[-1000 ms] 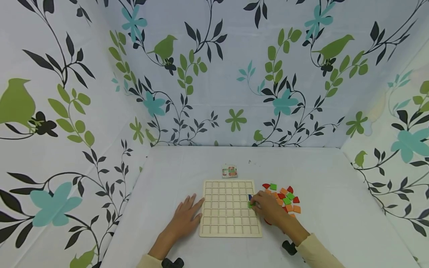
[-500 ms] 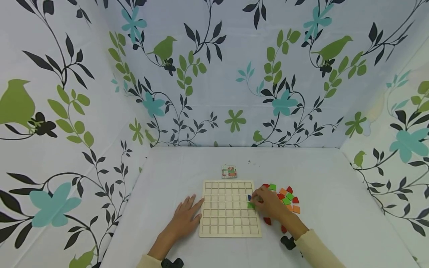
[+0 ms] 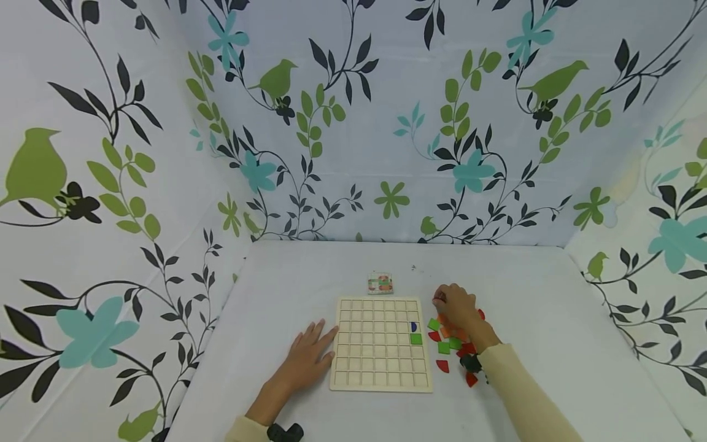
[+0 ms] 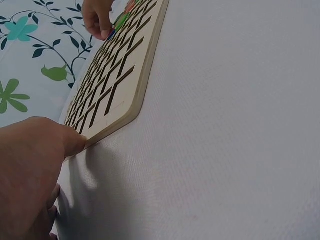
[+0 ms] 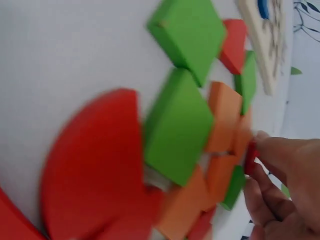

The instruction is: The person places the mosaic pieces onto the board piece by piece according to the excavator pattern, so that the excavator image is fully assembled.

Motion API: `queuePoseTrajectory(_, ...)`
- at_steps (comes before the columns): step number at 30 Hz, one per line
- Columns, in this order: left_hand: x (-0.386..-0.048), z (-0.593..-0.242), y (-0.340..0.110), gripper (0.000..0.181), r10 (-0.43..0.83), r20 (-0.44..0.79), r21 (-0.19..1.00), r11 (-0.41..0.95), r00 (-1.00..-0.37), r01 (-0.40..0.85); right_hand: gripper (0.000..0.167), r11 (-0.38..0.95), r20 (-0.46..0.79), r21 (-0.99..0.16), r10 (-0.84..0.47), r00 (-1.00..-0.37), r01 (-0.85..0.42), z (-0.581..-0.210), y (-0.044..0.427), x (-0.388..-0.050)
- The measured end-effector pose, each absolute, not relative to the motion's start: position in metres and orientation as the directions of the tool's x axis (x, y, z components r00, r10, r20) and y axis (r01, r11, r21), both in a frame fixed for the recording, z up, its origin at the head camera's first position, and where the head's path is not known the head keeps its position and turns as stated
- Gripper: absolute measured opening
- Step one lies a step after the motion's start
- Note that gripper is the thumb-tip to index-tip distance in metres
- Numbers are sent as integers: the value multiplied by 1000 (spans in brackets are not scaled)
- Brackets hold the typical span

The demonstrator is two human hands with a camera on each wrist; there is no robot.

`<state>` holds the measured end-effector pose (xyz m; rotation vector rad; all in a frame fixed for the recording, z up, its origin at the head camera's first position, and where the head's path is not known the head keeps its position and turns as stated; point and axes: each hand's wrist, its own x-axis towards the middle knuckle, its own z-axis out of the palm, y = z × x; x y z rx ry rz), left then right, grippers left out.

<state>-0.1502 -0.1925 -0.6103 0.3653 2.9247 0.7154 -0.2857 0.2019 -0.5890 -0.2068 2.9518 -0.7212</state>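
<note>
A wooden grid board (image 3: 372,385) lies on the white table, with a blue half-round piece (image 3: 413,327) and a green square (image 3: 416,339) in its right-hand cells. My left hand (image 3: 308,361) rests flat at the board's left side; in the left wrist view, its thumb touches the board's edge. Right of the board, at the far end of the loose pieces, my right hand (image 3: 458,307) pinches a small red piece (image 5: 251,157) between thumb and fingers. Around it are green squares (image 5: 180,127), orange pieces (image 5: 222,117) and red quarter-round pieces (image 5: 100,165).
A small patterned card (image 3: 380,283) lies just behind the board. Several loose pieces are spread close to the board's right edge, a red one (image 3: 442,366) nearest the front. Leaf-patterned cloth (image 3: 386,123) walls the table at the back and sides.
My right hand has left the board's right edge and moved back and right to the pile, where it holds a red piece. Loose pieces have shifted toward the board. The left hand stays put.
</note>
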Motion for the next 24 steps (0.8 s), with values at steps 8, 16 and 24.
queuePoseTrajectory(8, -151, -609, -192, 56, 257, -43, 459, 864, -965, 209, 35, 890, -86, -452, -103, -991, -53, -599, 200, -288)
queuePoseTrajectory(16, -151, -610, -193, 57, 252, -46, 464, 862, -967, 203, 33, 887, -64, -452, -141, -988, -97, -594, 197, -284)
queuePoseTrajectory(24, -149, -608, -191, 57, 257, -51, 475, 856, -965, 203, 35, 863, -87, -499, -144, -986, -82, -593, 190, -279)
